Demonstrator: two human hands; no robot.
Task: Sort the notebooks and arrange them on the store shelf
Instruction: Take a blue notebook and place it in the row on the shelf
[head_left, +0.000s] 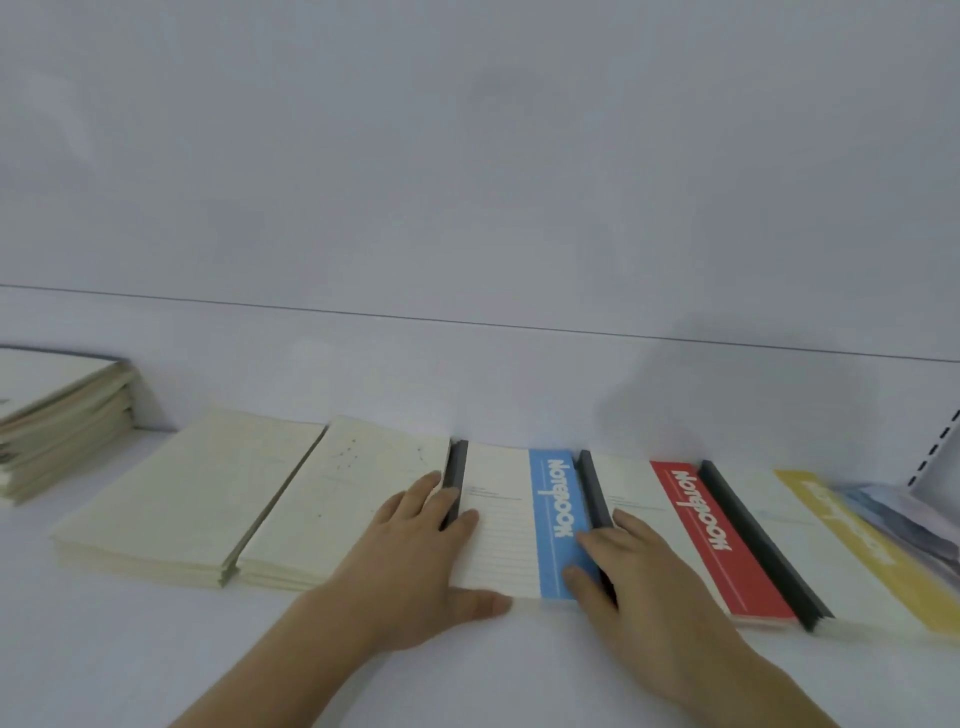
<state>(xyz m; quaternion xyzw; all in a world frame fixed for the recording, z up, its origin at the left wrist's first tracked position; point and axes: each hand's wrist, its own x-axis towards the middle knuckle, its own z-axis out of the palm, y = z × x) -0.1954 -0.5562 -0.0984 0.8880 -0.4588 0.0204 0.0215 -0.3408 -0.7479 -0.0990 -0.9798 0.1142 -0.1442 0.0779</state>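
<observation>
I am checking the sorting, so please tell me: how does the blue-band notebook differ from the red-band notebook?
The blue-band notebook has a blue stripe; the red-band notebook has a red one. The left hand and right hand rest on the blue-band notebook's two sides; neither hand grips the red-band notebook. Both show white covers, dark spines and the word "Notebook", lying flat on the shelf.

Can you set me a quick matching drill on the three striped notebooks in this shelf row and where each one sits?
Things:
1. blue-striped notebook
2. red-striped notebook
3. yellow-striped notebook

Places:
A. far right of the three
B. between the left hand and the right hand
C. middle of the three

Pairs: 1-B, 2-C, 3-A
</observation>
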